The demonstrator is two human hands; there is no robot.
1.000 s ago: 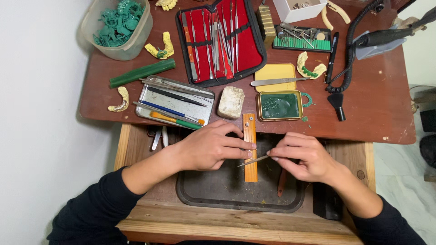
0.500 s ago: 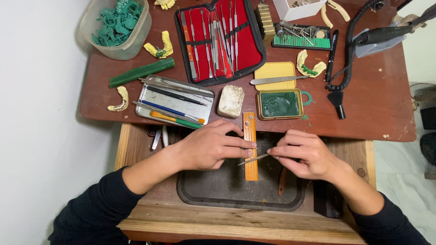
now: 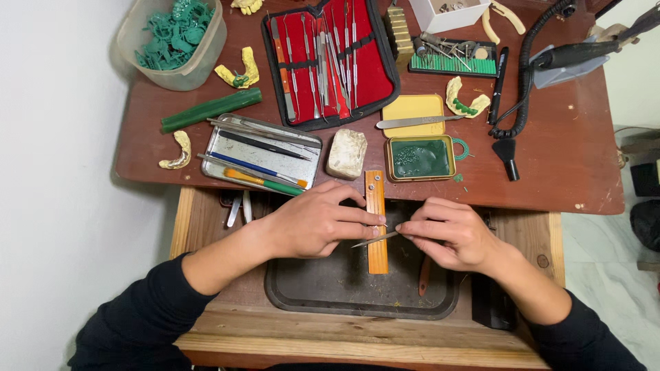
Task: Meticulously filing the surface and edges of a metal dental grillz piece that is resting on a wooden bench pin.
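Note:
My left hand (image 3: 320,221) rests on a narrow orange wooden peg (image 3: 376,223) that juts from the desk edge over a dark tray (image 3: 344,288); its fingertips pinch something tiny against the peg, too small to make out. My right hand (image 3: 450,232) holds a thin metal instrument (image 3: 375,240), its point aimed left across the peg toward my left fingertips. Both hands hover above the tray in an open wooden drawer.
On the brown desk lie a metal tin of tools (image 3: 265,152), a red roll-case of steel instruments (image 3: 330,58), a tin of green wax (image 3: 420,158), a pale block (image 3: 347,153), a tub of green pieces (image 3: 175,38), yellow dental casts (image 3: 237,72) and a black handpiece cord (image 3: 526,69).
Both hands stay at the peg; only slight finger shifts show, and the instrument keeps pointing left.

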